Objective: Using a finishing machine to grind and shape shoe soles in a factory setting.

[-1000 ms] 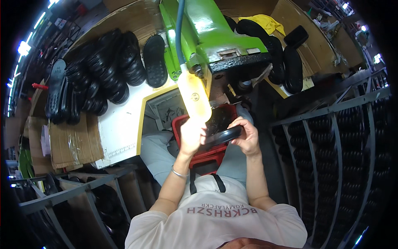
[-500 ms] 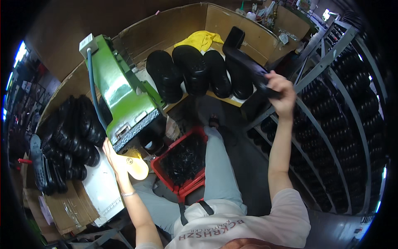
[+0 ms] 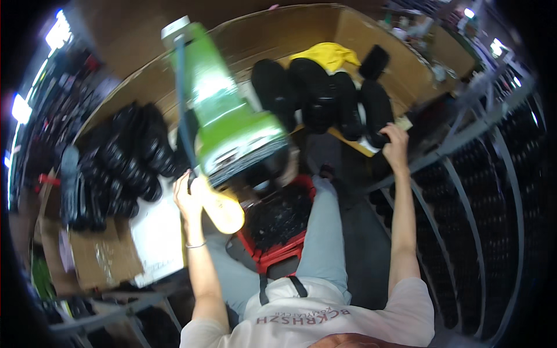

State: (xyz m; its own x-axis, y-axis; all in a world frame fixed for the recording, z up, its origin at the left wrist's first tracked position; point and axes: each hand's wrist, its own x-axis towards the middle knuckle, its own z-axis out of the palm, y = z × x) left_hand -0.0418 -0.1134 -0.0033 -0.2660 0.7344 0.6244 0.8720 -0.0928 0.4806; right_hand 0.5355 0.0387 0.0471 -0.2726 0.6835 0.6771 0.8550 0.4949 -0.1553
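Note:
On the left, my left hand (image 3: 188, 200) is beside a brightly lit yellow sole-shaped plate (image 3: 223, 211) under the head of a green machine (image 3: 235, 124). Its fingers are bent around a small dark piece, too blurred to name. My right hand (image 3: 396, 145) reaches to the right end of a row of black shoe soles (image 3: 313, 95). The fingers grip the near end of the rightmost black shoe sole (image 3: 376, 107), which lies with the row on a light board. Motion blurs the picture somewhat.
A red bin (image 3: 272, 258) of black scraps stands between my legs. More black soles (image 3: 127, 153) are piled at left, near a cardboard box (image 3: 107, 258). A yellow cloth (image 3: 328, 55) lies behind the row. Metal racks (image 3: 464, 197) of black soles fill the right side.
My right hand has lowered the long black sole onto the row's right end. The fingers of my left hand have bent around a dark piece. The whole view has shifted.

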